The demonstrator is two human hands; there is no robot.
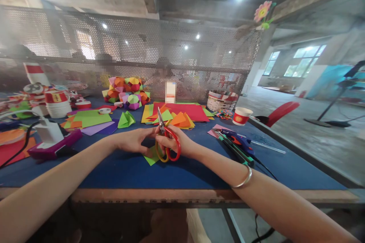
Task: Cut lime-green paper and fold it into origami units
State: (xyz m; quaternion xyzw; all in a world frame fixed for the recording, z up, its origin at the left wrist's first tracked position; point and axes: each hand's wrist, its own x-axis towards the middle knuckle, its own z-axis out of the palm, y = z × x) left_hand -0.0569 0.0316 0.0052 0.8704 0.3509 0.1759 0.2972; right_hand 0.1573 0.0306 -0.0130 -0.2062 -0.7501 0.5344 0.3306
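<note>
In my right hand point(179, 140) is a pair of scissors point(173, 145) with one red and one yellow handle loop. Their metal blades point up and away from me; whether they are parted is hard to tell. My left hand point(132, 140) is just left of them, thumb and fingers apart in a curve, its fingertips close to the scissors and my right hand. Beneath both hands is a light green paper piece point(151, 159), partly hidden by them. A folded green paper shape point(126, 120) stands farther back on the blue tabletop point(114, 174).
Coloured paper sheets point(196, 112) lie behind my hands, with paper balls point(134, 100) behind left. Left are a purple power strip point(54, 148) and stacked paper cups point(57, 108). A glue gun point(238, 140), cutter point(232, 148) and paper cup point(242, 116) stand right.
</note>
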